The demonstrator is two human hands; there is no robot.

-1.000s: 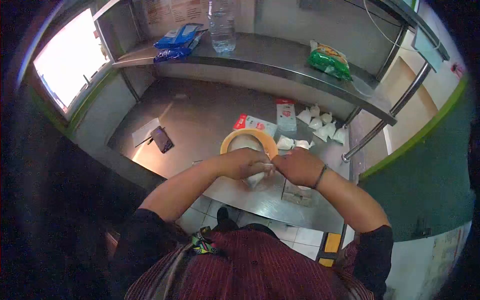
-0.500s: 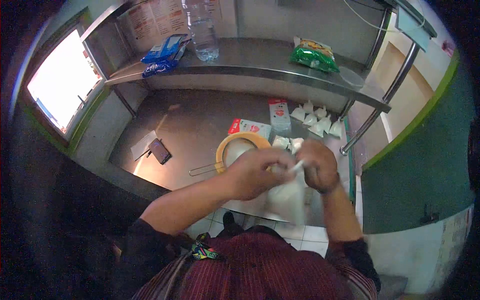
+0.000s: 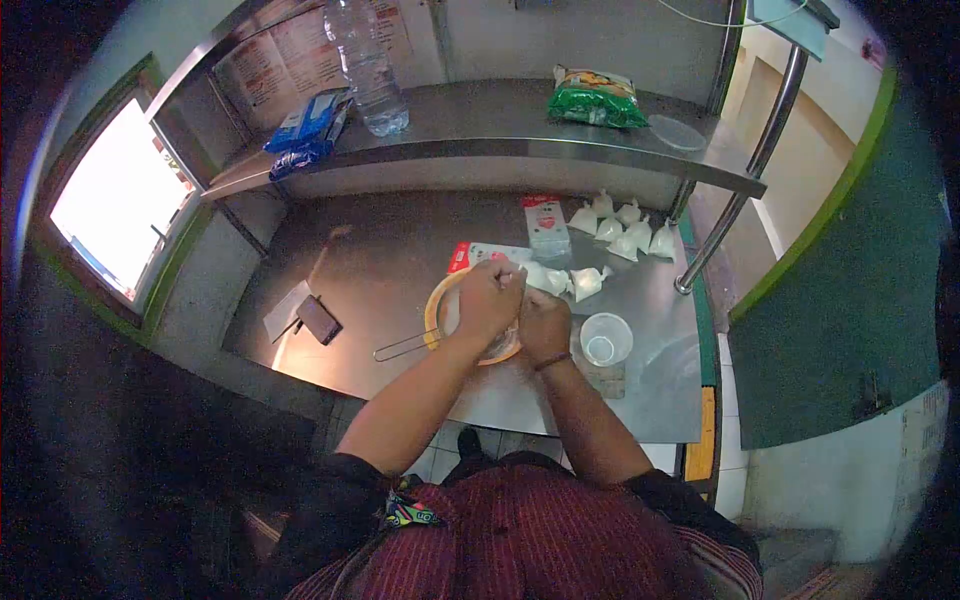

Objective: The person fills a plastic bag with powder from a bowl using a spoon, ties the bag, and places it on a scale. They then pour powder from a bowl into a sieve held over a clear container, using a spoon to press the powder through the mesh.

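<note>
My left hand [image 3: 490, 302] and my right hand [image 3: 545, 325] are close together over the right side of a yellow-orange bowl [image 3: 433, 300]. Both are closed, fingers pinched at the neck of a small plastic bag that they mostly hide. Under my left hand, a wire-handled sieve [image 3: 408, 345] rests across the bowl, with white powder [image 3: 452, 312] in it. Just beyond my hands lie tied bags of white powder [image 3: 588, 283]. A clear plastic tub [image 3: 606, 340] stands to the right of my right hand.
Several more tied bags [image 3: 625, 236] sit at the back right, beside red-and-white boxes [image 3: 545, 228]. A phone [image 3: 318, 320] lies at left. The shelf [image 3: 480, 120] above carries a water bottle [image 3: 372, 80], blue packets [image 3: 305, 130], a green packet [image 3: 598, 98] and a clear lid [image 3: 677, 132].
Both hands have moved left, from the right of the bowl to over its right side. The white bag hanging beneath them is now mostly hidden, and the clear tub has come into view.
</note>
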